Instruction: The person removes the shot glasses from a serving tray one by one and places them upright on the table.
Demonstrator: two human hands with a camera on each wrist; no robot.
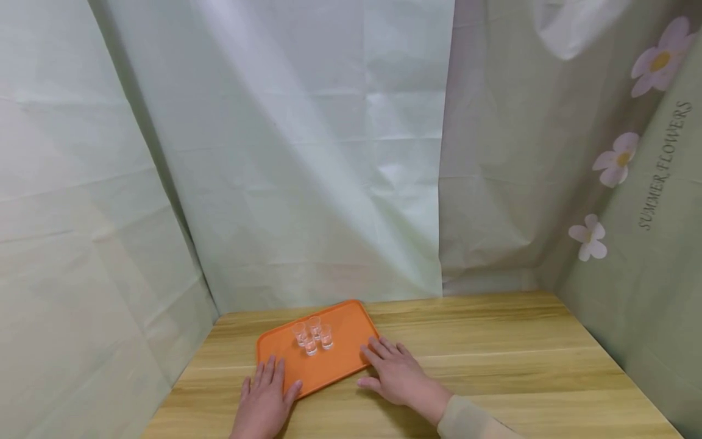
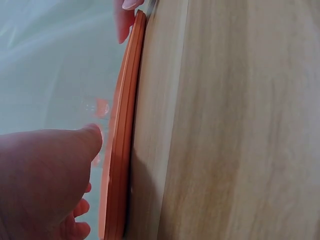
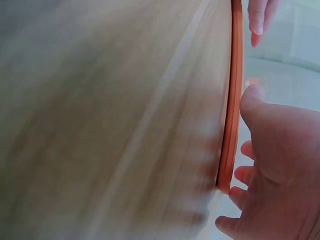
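An orange rectangular tray (image 1: pixel 336 369) lies at a slant on the wooden table, and a cluster of several small clear glasses (image 1: pixel 311 347) stands upright on it, left of its middle. My left hand (image 1: pixel 265 397) is at the tray's near left corner, fingers straight and reaching over the rim, thumb spread along the near edge. At the near right corner is my right hand (image 1: pixel 399 373), its fingertips overlapping the rim and its thumb pointing left. In the left wrist view the left thumb (image 2: pixel 92 137) shows beside the tray's side wall; neither hand curls round anything.
The wood-grain table (image 1: pixel 510 360) extends well to the right of the tray. Pale green cloth (image 1: pixel 307 183) hangs close behind the table's back edge, and more cloth with printed flowers (image 1: pixel 614 160) stands along the right side.
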